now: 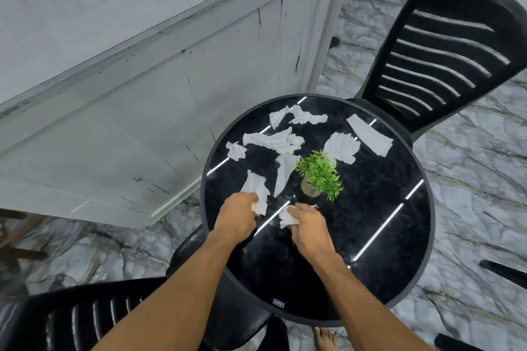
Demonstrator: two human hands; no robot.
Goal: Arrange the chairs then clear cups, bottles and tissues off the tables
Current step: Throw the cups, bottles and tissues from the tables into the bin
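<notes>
A round black table (385, 236) carried a small potted plant (318, 175), and a black chair (445, 51) stood beyond the plant. Nearer than the plant, the left hand (238, 216) gripped a long tissue (256, 188) trailing past its fingertips. The right hand (308, 225) clutched a crumpled tissue (286, 218). Loose tissues (273, 141) lay beyond the plant.

A small white label (278, 302) sits on the table (399, 279) near edge — its print too blurred to read; no other text.

Person's bare left forearm (176, 291) and bare left hand (238, 216), bare right forearm (368, 299) and bare right hand (309, 226), one bare foot (323, 339) at near edge, toes showing
</notes>
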